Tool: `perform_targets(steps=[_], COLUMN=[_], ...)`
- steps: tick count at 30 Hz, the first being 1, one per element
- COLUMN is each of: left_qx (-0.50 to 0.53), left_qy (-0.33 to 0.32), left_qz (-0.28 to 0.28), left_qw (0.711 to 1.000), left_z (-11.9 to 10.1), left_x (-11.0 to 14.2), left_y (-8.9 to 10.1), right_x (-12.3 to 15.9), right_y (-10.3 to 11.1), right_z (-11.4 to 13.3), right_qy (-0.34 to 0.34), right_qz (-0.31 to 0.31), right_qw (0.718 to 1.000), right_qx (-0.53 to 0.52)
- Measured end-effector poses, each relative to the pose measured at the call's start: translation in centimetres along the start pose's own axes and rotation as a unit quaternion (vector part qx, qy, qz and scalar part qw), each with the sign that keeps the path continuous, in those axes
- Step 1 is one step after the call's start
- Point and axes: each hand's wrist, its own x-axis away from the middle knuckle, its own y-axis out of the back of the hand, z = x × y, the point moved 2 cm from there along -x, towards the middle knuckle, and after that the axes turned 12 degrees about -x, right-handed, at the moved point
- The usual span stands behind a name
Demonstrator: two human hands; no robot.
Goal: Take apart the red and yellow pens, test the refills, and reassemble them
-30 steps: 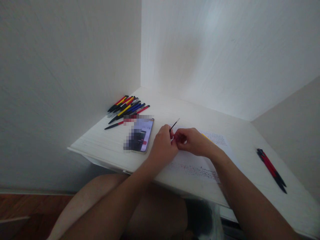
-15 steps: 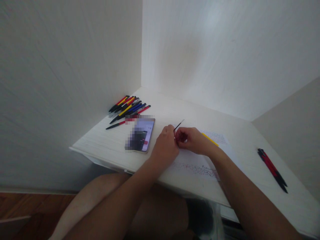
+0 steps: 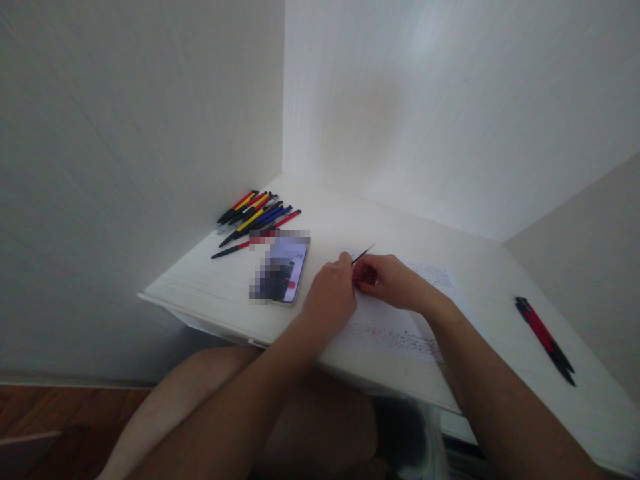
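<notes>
A thin pen refill [image 3: 362, 254], dark with a pale end, sticks up and to the right from my closed left hand [image 3: 332, 290]. Close beside it, my right hand [image 3: 385, 280] is curled in a pinch, its fingertips meeting the left hand's fingers. What the right fingertips hold is hidden. Both hands are over a sheet of paper [image 3: 395, 317] marked with dark and reddish pen strokes and some lines of writing. Left of my left hand lies a phone [image 3: 293, 267] with its screen lit, partly blurred out.
Several pens [image 3: 260, 217] in red, yellow, blue and black are heaped at the back left against the wall. Two red-and-black pens [image 3: 543, 337] lie side by side at the right of the white desk [image 3: 200, 280]. Walls enclose the desk's back and sides.
The refill has tilted a little further right. The yellow stick seen by my right wrist before is no longer visible. Both hands stay together in nearly the same place.
</notes>
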Motion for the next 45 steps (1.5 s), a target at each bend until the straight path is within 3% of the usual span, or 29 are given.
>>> perform_targets(steps=[10,25,33,45], left_qx=[-0.021,-0.01,-0.054,0.089], left_qy=[-0.076,-0.058,-0.067,-0.038], left_qz=[-0.007,0.015,-0.016,-0.042], left_qw=[0.997,0.998,0.996,0.994], left_z=[-0.5,-0.8,-1.1,-0.5], left_x=[0.1,0.3,0.4,0.2], left_y=[-0.2,0.3,0.6,-0.1], right_x=[-0.1,0.0,-0.3,-0.6], right_y=[-0.2,-0.2,-0.2,0.3], right_z=[0.5,-0.3,-1.4,-1.6], right_qy=[-0.009,-0.012,-0.003,-0.006], right_qz=[0.013,-0.005,-0.025,-0.062], right_qw=[1.0,0.995,0.992,0.992], right_qx=[-0.017,-0.1,-0.12,-0.106])
